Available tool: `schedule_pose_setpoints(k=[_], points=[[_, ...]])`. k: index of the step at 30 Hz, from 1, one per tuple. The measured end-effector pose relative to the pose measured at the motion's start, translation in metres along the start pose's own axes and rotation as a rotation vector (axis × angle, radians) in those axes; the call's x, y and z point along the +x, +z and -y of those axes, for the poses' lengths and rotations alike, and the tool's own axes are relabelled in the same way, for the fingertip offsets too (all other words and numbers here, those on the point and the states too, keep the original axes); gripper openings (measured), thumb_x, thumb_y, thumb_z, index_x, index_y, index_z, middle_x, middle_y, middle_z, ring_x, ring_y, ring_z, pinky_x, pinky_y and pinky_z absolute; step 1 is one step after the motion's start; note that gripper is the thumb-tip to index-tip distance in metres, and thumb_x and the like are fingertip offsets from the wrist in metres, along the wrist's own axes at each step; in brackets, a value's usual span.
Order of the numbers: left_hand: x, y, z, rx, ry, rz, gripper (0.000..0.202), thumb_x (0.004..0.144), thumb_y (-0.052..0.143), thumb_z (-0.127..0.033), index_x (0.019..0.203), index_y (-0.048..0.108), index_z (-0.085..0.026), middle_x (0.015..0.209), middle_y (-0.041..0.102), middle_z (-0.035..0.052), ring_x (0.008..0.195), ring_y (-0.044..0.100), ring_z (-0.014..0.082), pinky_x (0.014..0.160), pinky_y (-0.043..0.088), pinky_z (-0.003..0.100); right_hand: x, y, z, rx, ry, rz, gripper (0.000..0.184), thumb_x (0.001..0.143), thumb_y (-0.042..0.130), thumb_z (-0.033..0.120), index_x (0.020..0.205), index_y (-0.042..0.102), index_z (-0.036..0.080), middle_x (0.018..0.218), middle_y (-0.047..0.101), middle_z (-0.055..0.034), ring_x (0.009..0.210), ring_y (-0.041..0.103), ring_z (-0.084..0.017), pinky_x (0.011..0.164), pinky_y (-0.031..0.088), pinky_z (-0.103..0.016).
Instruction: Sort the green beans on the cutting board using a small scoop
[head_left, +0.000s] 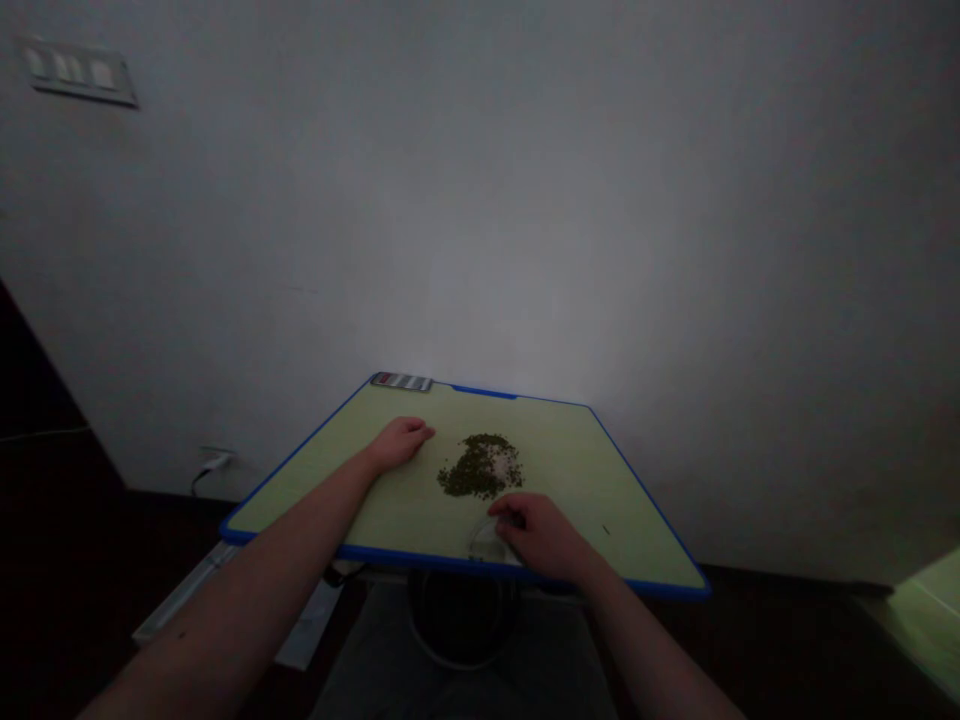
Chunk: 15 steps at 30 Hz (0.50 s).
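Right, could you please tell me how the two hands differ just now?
The left hand sits left of the seed pile, while the right hand is nearer the front edge of the board. The left hand rests on the board; the right hand is on a clear container. Both hands are bare and close to the pile.

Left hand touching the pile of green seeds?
Apart. The head view shows the fingertips of the left hand resting on the cutting board, with a strip of bare board between them and the pile of green seeds.
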<state>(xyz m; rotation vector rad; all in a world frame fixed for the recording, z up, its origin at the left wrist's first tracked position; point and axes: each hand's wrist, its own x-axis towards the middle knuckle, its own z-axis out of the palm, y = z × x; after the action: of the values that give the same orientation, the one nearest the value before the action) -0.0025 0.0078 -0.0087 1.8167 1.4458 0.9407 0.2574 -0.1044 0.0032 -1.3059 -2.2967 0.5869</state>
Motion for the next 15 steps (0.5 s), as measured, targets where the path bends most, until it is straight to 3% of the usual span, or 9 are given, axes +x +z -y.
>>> schedule_pose_setpoints(k=[8, 15], points=[[0.001, 0.0, 0.002, 0.028, 0.02, 0.001, 0.039, 0.067, 0.043, -0.051, 0.049, 0.043, -0.017, 0.039, 0.038, -0.0043, 0.04, 0.034, 0.0091, 0.044, 0.025, 0.024, -0.011, -0.003, 0.006, 0.067, 0.031, -0.001, 0.025, 0.071, 0.047, 0.019, 0.092, 0.062, 0.019, 0.081, 0.064, -0.0026, 0.071, 0.055, -0.013, 0.064, 0.041, -0.023], [0.0, 0.0, 0.0, -0.009, 0.009, -0.006, 0.04, 0.065, 0.045, -0.053, 0.049, 0.043, -0.017, 0.039, 0.038, -0.0046, 0.039, 0.034, 0.0091, 0.043, 0.025, 0.024, -0.007, -0.003, -0.005, 0.147, 0.047, -0.069, 0.024, 0.071, 0.049, 0.021, 0.092, 0.06, 0.018, 0.071, 0.061, -0.0011, 0.064, 0.054, -0.012, 0.059, 0.04, -0.022]])
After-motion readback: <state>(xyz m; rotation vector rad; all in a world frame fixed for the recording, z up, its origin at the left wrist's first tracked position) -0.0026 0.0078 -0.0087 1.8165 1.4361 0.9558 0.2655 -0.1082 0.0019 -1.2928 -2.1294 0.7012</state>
